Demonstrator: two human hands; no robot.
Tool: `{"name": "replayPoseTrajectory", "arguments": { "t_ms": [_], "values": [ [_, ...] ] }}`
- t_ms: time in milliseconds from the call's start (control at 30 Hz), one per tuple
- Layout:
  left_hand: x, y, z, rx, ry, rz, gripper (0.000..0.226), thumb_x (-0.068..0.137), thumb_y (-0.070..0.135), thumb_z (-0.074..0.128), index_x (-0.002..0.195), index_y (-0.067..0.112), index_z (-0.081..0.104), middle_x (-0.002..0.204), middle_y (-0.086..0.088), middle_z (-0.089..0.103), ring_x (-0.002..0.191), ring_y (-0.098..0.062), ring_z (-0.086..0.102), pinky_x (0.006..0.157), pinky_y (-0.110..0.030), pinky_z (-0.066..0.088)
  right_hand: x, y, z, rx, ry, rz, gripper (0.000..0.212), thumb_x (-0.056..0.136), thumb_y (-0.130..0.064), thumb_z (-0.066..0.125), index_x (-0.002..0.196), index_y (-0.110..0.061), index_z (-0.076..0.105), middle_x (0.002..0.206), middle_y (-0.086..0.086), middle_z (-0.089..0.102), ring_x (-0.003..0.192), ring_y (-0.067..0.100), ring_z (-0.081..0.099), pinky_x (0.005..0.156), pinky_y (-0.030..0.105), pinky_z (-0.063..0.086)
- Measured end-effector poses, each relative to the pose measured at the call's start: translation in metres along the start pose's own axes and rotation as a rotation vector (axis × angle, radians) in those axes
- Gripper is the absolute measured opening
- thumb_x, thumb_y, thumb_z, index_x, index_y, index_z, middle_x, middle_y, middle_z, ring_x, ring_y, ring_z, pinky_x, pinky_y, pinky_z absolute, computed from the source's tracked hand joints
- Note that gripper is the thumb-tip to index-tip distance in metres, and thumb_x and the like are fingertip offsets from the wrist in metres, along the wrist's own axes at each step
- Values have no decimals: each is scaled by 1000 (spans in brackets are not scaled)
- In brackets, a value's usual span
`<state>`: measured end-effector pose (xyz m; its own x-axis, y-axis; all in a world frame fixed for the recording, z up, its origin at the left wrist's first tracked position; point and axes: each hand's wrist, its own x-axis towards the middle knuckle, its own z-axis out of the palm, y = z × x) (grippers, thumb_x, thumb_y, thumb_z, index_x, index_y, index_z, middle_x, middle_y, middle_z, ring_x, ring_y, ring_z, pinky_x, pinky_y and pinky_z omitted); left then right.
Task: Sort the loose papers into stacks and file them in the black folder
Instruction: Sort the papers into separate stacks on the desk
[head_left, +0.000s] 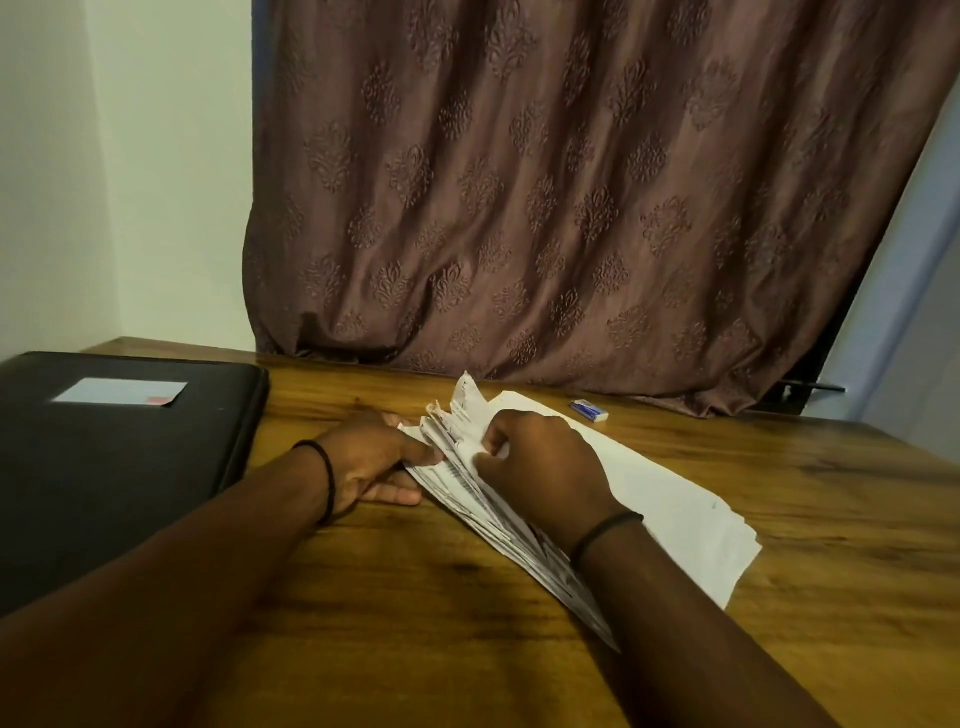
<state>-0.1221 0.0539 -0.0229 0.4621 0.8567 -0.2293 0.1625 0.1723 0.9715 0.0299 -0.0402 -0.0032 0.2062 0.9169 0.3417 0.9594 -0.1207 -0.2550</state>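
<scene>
A bundle of printed loose papers (470, 486) stands tilted on its long edge in the middle of the wooden table (779, 493). My left hand (371, 462) grips the bundle from the left, thumb pressed on its near face. My right hand (540, 467) closes over its upper edge from the right. Behind the bundle white sheets (675, 499) lie flat on the table, partly hidden by my right hand and wrist. The black folder (119, 467) lies shut at the left, with a pale label (120, 392) on its cover.
A small blue and white eraser (589, 409) lies near the far edge of the table. A brown patterned curtain (545, 208) hangs right behind the table. A white wall corner is at the left.
</scene>
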Motion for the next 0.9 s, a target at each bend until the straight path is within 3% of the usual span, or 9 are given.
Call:
{"name": "replayPoseTrajectory", "arguments": {
  "t_ms": [267,333,433,500,600,700,800,900],
  "values": [
    [-1,-1,3,33,33,20,42,84,7,73,122,11,55,92,-12,76,61,-16,68,49,-28,57,-3,-1,1,-78,-84,-33,28,90,-42,64,110,-24,70,101,-3,70,89,15,61,83,30,53],
    [-1,-3,5,45,144,99,33,89,9,67,118,13,54,92,-12,73,65,-19,66,52,-31,57,-2,-1,0,-65,-58,-15,27,91,-39,61,110,-22,71,99,0,70,88,16,62,83,31,53],
    [2,-4,4,371,451,438,13,94,30,61,97,17,63,84,-6,70,75,-22,66,69,-33,54,2,0,-4,-28,24,30,28,93,-37,58,110,-18,71,98,3,71,81,15,62,78,30,54],
    [-1,-2,5,446,521,581,46,99,45,47,76,11,69,73,0,69,73,-18,64,70,-30,45,4,2,-6,6,76,61,32,95,-41,56,105,-17,74,96,4,73,77,14,63,75,31,55],
    [-5,-2,11,455,426,549,74,97,60,28,59,16,73,62,6,68,69,-14,63,76,-32,46,5,4,-4,107,111,113,47,99,-50,45,86,-14,73,82,2,71,70,14,60,68,28,47],
    [-2,-3,25,455,358,454,85,89,71,16,58,16,74,51,7,63,63,-16,61,72,-32,47,5,4,-3,207,140,169,50,100,-49,43,99,-11,76,100,5,73,79,14,64,66,24,46],
    [5,0,35,552,360,420,73,95,63,32,61,11,70,60,-1,64,67,-22,62,71,-35,48,5,5,-8,182,133,161,35,96,-37,55,106,-10,73,110,8,72,81,15,63,68,25,50],
    [17,-3,31,571,427,441,41,82,32,70,51,9,57,59,-10,60,66,-31,62,67,-44,52,2,4,-13,151,114,138,26,92,-19,64,117,-17,71,123,5,67,104,20,64,93,32,54]
  ]
}}
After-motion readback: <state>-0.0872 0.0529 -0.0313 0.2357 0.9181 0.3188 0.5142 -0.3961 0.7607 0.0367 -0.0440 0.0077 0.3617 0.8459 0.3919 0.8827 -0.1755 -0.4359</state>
